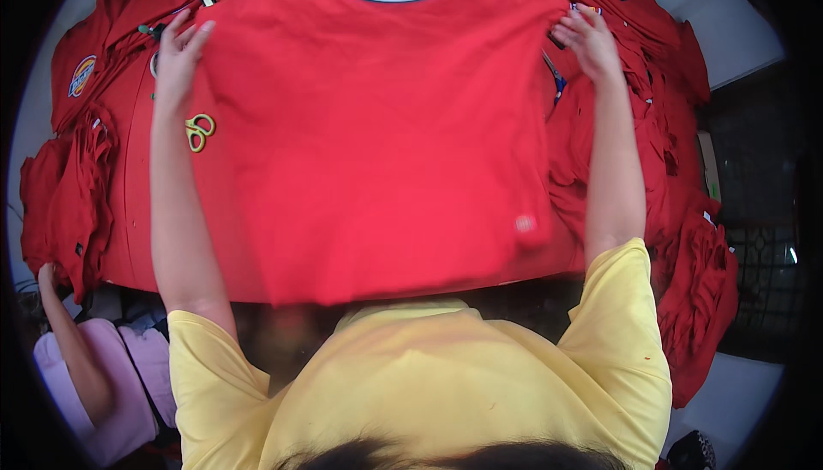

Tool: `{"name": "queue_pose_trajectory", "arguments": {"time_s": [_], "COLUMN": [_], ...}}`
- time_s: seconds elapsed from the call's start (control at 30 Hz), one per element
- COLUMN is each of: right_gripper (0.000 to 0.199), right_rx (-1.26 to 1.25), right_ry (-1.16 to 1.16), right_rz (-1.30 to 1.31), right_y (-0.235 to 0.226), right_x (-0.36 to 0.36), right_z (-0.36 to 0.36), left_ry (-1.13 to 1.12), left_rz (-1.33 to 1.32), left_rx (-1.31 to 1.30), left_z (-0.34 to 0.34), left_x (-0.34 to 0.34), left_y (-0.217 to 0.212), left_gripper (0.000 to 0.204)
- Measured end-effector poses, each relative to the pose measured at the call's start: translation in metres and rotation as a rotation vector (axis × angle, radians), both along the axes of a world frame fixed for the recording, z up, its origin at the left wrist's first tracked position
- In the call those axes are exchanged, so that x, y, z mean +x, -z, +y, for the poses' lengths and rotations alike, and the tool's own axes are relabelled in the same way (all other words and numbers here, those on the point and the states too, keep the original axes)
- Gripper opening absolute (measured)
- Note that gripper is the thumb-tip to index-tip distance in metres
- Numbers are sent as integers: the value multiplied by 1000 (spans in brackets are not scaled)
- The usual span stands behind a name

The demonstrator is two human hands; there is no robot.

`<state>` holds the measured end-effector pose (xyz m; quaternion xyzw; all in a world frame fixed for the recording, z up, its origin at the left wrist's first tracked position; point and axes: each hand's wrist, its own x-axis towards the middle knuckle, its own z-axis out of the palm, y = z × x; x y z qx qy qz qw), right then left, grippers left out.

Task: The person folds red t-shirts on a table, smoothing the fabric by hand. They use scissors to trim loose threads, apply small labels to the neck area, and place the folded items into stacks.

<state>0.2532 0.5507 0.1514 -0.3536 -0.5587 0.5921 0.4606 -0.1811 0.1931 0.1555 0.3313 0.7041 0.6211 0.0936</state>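
I judge I'm mid-spread: my left hand [177, 58] and right hand [590, 41], fingers open and flat, press the far corners of the plain red cotton shirt [369, 144] filling the frame's centre, which next needs smoothing.

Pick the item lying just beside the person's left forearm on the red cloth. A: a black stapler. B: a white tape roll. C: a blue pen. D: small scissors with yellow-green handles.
D: small scissors with yellow-green loop handles lie on the red fabric right beside the left forearm, while the left hand and right hand press on the far corners of the spread red cotton T-shirt.
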Motion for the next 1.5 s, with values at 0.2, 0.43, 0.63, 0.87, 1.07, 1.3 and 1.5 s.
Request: {"name": "queue_pose_trajectory", "arguments": {"time_s": [0.2,0.43,0.63,0.87,1.07,1.3,1.5], "right_gripper": [27,51,24,17,21,26,19], "right_rx": [711,709,725,172,407,522,759], "right_ry": [-331,19,263,523,183,494,207], "right_rz": [-1205,-902,-885,-774,-757,-875,-1016], "right_y": [100,147,118,147,164,157,170], "right_x": [37,121,111,142,146,163,166], "right_z": [-158,-237,-212,-215,-229,-231,-251], "left_ry": [332,261,137,2,-40,-209,146], "left_rz": [633,572,362,264,-127,281,-360], "left_rx": [-882,-561,-351,-455,-28,-225,-249], "left_z": [-66,-186,-153,-152,-151,-172,-197], "left_x": [130,164,167,178,181,138,156], "left_y": [94,152,143,110,153,136,144], "left_gripper": [64,60,22,15,20,28,47]}}
